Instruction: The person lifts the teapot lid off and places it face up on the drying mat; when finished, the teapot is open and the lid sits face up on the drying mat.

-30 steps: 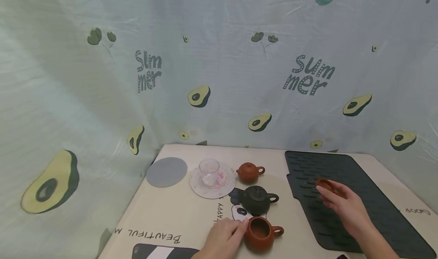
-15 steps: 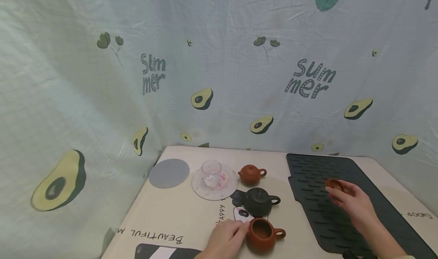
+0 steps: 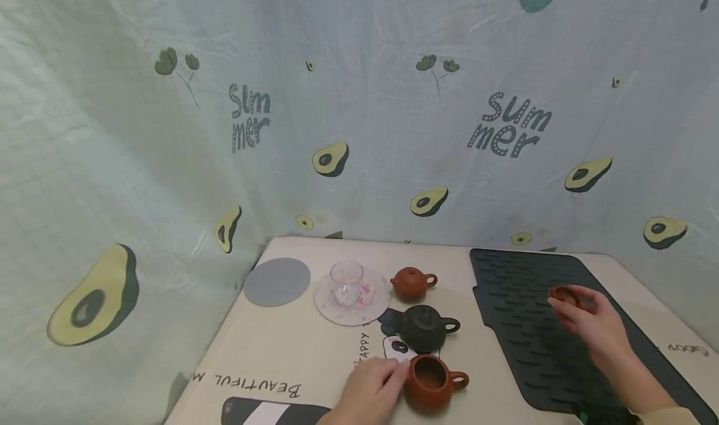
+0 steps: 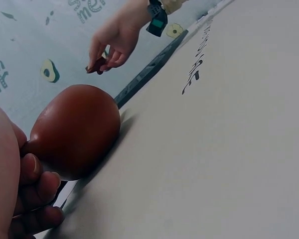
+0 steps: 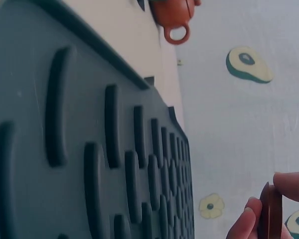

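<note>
A lidless reddish-brown clay teapot (image 3: 429, 384) stands on the table near the front, its open mouth up and its handle to the right. My left hand (image 3: 373, 387) is at its left side; in the left wrist view the fingers (image 4: 40, 186) pinch its short spout (image 4: 34, 145). Over the dark ridged mat, my right hand (image 3: 595, 322) holds a small reddish-brown teapot lid (image 3: 564, 296) between thumb and fingers. Edge-on, that lid (image 5: 271, 211) also shows in the right wrist view. Behind the open teapot sits a black teapot (image 3: 422, 328) with its lid on.
Further back stands a smaller lidded orange-brown teapot (image 3: 411, 284). To its left, a clear glass cup (image 3: 346, 281) rests on a pink-patterned plate (image 3: 326, 309), beside a grey round mat (image 3: 277, 281). The dark ridged mat (image 3: 517, 350) covers the table's right side.
My right hand has moved to the right over the mat with the lid in its grip. The left hand stays at the open teapot's spout.
</note>
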`<state>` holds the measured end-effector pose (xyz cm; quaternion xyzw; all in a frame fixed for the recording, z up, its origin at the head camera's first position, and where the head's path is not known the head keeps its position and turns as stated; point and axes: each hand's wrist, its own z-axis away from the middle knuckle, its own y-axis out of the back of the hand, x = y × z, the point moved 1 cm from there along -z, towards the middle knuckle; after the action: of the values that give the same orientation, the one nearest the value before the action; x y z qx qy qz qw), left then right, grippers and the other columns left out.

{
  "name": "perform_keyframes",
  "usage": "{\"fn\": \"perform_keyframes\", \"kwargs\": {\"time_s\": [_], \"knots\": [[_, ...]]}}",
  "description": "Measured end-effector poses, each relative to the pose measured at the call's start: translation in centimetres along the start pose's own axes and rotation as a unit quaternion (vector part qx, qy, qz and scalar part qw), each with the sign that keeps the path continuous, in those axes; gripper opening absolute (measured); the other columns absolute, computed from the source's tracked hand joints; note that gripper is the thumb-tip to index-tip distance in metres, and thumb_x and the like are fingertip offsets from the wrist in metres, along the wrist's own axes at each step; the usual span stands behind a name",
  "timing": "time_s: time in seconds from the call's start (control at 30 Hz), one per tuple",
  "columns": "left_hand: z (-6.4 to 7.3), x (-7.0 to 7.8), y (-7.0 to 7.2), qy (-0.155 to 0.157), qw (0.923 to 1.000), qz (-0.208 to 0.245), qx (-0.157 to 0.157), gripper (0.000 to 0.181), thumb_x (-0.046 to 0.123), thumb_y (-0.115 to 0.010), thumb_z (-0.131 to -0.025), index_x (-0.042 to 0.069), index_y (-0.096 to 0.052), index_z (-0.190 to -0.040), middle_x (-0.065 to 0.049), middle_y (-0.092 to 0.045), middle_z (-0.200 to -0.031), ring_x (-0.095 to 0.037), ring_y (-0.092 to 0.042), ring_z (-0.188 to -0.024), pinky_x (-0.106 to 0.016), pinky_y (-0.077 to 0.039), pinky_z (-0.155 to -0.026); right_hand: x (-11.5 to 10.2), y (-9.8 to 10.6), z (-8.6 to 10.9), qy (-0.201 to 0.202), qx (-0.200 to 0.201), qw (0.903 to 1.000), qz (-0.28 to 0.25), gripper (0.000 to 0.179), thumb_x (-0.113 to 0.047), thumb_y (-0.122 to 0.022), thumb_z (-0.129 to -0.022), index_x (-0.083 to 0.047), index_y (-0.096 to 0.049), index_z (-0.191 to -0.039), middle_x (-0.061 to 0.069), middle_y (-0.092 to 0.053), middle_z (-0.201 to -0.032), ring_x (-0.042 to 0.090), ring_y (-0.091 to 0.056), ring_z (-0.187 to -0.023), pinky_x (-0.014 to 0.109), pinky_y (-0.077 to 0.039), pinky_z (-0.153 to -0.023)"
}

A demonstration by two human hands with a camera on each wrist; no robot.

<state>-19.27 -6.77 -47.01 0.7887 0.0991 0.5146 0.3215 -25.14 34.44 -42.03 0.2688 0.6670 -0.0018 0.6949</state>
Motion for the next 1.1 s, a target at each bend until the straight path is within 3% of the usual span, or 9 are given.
{"fn": "perform_keyframes", "kwargs": {"time_s": [0.17,0.43,0.87,1.1], "knots": [[-0.1,0.2,0.2,-0.014,0.9997,-0.009,0.015,0.044,0.038,-0.046,-0.108,0.023,-0.055,-0.068,0.013,-0.042,-0.062,-0.005,-0.045,-0.065,-0.025,-0.035,-0.064,0.2,0.4,-0.7,0.009,0.009,0.9998,0.018,0.08,-0.034,-0.065,-0.101,0.009,-0.022,-0.154,0.03,-0.041,-0.14,-0.011,-0.054,-0.077,0.022,-0.055,-0.071],[-0.1,0.3,0.0,-0.03,0.999,-0.026,0.021,0.044,0.036,-0.045,-0.109,0.023,-0.053,-0.068,0.014,-0.041,-0.06,-0.005,-0.044,-0.064,-0.024,-0.034,-0.064,1.0,1.5,-1.2,-0.013,0.008,0.9995,0.026,0.081,-0.034,-0.063,-0.102,0.011,-0.02,-0.154,0.031,-0.039,-0.143,-0.012,-0.053,-0.075,0.023,-0.056,-0.07],[-0.3,0.3,-0.2,-0.06,0.996,-0.037,0.055,0.044,0.033,-0.048,-0.108,0.023,-0.052,-0.066,0.016,-0.039,-0.06,-0.005,-0.043,-0.063,-0.022,-0.033,-0.061,1.4,3.0,-2.6,0.012,-0.013,0.9972,0.072,0.087,-0.038,-0.058,-0.103,0.019,-0.014,-0.151,0.044,-0.036,-0.143,-0.014,-0.053,-0.072,0.018,-0.052,-0.064],[-0.1,0.0,-0.3,-0.064,0.9959,-0.037,0.053,0.044,0.032,-0.049,-0.108,0.023,-0.049,-0.065,0.016,-0.037,-0.06,-0.004,-0.04,-0.062,-0.022,-0.032,-0.06,1.7,3.2,-3.0,-0.011,0.002,0.9944,0.105,0.087,-0.039,-0.058,-0.103,0.021,-0.014,-0.15,0.045,-0.036,-0.142,-0.01,-0.052,-0.071,0.016,-0.049,-0.061]]}}
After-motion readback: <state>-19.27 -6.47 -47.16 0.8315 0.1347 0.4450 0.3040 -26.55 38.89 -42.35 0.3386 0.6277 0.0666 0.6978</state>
